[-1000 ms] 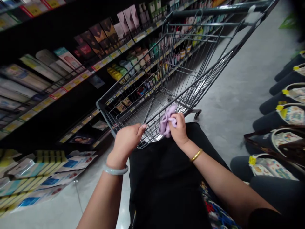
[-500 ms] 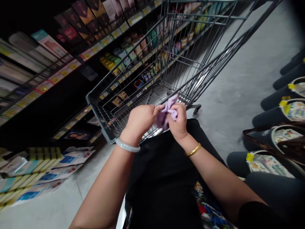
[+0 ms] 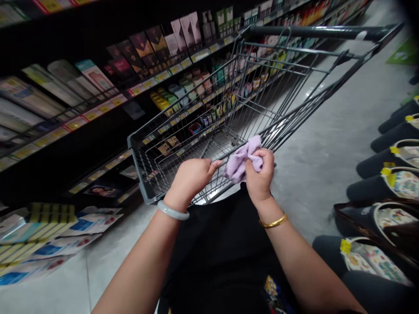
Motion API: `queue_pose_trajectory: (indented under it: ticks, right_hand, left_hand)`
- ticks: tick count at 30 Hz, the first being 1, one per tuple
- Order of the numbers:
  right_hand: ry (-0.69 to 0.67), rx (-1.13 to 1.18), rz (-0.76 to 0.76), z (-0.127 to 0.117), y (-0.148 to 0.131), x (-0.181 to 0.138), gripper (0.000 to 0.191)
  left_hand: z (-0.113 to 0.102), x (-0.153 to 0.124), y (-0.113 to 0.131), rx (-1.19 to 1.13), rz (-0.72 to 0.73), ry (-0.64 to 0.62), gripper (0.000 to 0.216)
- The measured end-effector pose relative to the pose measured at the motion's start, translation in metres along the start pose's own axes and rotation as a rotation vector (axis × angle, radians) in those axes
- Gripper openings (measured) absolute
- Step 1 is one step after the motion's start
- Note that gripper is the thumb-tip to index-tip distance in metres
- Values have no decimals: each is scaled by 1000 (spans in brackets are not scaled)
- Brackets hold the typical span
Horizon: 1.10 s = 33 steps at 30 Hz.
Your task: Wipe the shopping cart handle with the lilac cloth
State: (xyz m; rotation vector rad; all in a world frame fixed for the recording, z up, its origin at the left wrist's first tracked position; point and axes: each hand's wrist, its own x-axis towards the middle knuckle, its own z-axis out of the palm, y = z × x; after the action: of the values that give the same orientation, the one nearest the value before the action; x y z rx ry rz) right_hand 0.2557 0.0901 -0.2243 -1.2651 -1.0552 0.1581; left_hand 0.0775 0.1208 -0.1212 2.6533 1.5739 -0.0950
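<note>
A crumpled lilac cloth (image 3: 240, 160) is bunched in my right hand (image 3: 260, 174), fingers closed around it, just above the near side of a grey wire shopping cart (image 3: 144, 163). My left hand (image 3: 191, 179) is curled beside it, fingertips next to the cloth's left edge; I cannot make out whether they pinch it. The left wrist carries a pale bangle, the right a gold one. The cart's basket looks bare inside. My black clothing fills the bottom middle.
Dark store shelves (image 3: 98, 104) with boxed goods and yellow price tags run along the left. Flat packets (image 3: 49, 244) lie low at the left. Bags with yellow tags (image 3: 389, 183) line the right. The grey floor (image 3: 327, 144) runs between them.
My right hand has lifted the cloth up and to the right. The left hand, which met the cloth half a second ago, now sits just off its left edge. The view tilted up.
</note>
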Motion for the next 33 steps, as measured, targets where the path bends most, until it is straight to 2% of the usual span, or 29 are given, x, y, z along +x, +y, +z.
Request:
queue_pose_trajectory:
  ticks: [2,4,8,10,12,14,16,18,22,25,27,31,33]
  right_hand:
    - [-2,-25,-30,2,-2,7,11]
    - [-51,-79,23,7,15,-3,9]
    - [-156,-86,380,15,60,-35,11]
    - [-120,-54,460,14,60,-33,12]
    - [-29,-13,397,8,43,-15,12]
    - [51,21,259,3,20,8,11]
    - [71,-3,108,2,8,23,10]
    - [37,-72,39,4,13,22,9]
    - [-121,-155,153,14,61,-16,11]
    - [-94,-121,261,12,81,-28,8]
    - [-35,-107,288,6,73,-14,8]
    - [76,-53,157,-4,41,33,11]
    - [72,-58,127,-2,38,39,11]
  left_hand:
    - [-1,0,-1,0,-1,-1,78]
    - [-1,-1,-2,3,-4,3,77]
    - [0,-1,-4,12,-18,1,76]
    - [0,-1,-6,16,-16,3,75]
    - [1,-2,-7,17,-9,4,75]
    - [0,-3,-8,19,-2,7,75]
    - [0,-4,-9,26,4,11,75]
    - [-1,-5,-10,32,4,16,75]
    - [-4,-8,-14,33,1,19,73]
    - [-6,-10,-19,24,6,5,70]
    - [-6,-12,-22,13,5,-14,69]
    - [-6,-14,-29,7,13,-25,65]
    - [-6,-15,-32,12,15,-26,64]
